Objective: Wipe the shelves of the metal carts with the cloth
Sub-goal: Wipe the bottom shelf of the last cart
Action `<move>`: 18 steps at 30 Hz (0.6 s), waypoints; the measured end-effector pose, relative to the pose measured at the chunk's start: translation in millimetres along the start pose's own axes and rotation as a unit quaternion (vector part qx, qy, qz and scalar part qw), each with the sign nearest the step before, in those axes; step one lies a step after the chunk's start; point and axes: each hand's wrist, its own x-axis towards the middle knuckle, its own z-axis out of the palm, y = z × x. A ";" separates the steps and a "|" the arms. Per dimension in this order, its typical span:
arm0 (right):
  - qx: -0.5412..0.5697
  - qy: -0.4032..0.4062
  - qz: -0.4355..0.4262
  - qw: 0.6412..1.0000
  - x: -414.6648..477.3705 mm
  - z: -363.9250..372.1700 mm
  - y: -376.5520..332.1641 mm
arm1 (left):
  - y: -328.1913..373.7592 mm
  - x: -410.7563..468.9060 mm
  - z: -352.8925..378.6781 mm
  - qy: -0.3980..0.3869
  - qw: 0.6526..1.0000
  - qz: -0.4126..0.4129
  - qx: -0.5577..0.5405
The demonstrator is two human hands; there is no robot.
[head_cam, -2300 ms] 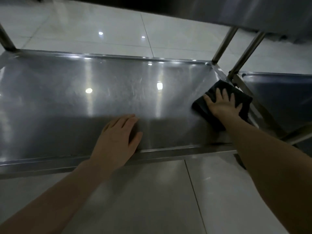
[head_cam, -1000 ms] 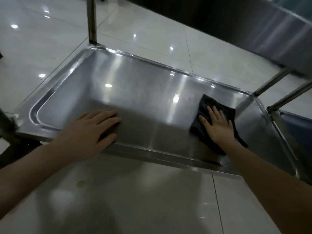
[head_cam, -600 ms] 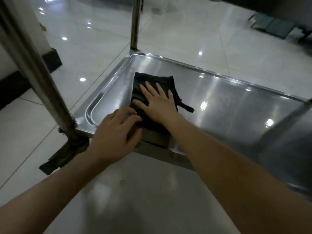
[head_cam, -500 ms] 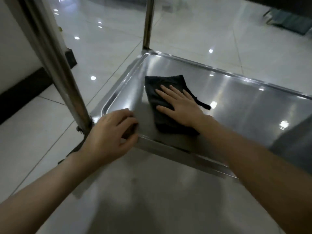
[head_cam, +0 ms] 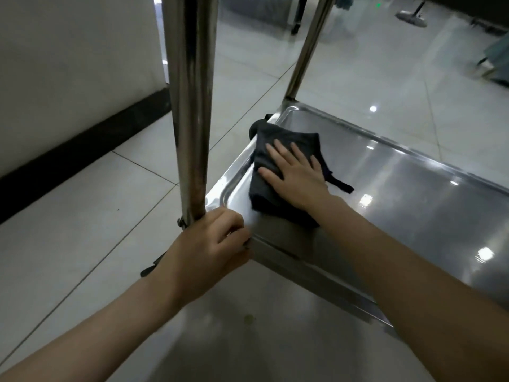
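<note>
Floor tiles (head_cam: 82, 216) gleam all round, pale and glossy, and low over them sits the cart's bottom shelf (head_cam: 413, 216) — a shallow steel tray with a raised rim. Near post (head_cam: 190, 106) rises thick at its front-left corner. Cloth (head_cam: 261, 193), dark and folded, lies at the shelf's left end, its far edge riding up over the rim. Right hand (head_cam: 297, 175) presses flat on it, fingers straight and a little spread. Left hand (head_cam: 209, 244) has its fingers curled over the corner rim at the foot of the post, bracing the cart. Risk now, I'd say: a push further left and the cloth slides off the rim onto the floor — or its loose tail (head_cam: 340, 186) drags behind, leaving the tight corner by the left hand unwiped.
</note>
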 end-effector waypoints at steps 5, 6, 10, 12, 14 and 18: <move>-0.006 -0.004 -0.269 0.963 -26.0 4.3 -27.9 | -7.5 -17.7 -0.8 0.015 0.999 0.037 0.025; -0.002 -0.017 -0.278 0.960 -16.8 2.0 -25.7 | -8.7 -20.8 0.1 0.017 0.999 0.033 0.030; 0.015 -0.024 -0.082 0.996 38.1 -5.6 -16.5 | -10.7 -29.4 4.4 0.009 1.000 0.023 0.007; 0.028 -0.014 -0.007 0.999 52.1 -6.3 -22.4 | -14.1 -29.9 4.1 0.001 0.999 0.036 0.013; 0.025 -0.012 -0.038 0.999 39.7 -3.6 -34.3 | -17.9 -30.3 3.2 0.000 0.999 0.046 0.020; -0.012 0.014 -0.253 0.967 -31.8 9.1 -45.8 | -16.4 -30.6 0.2 0.016 0.999 0.020 0.026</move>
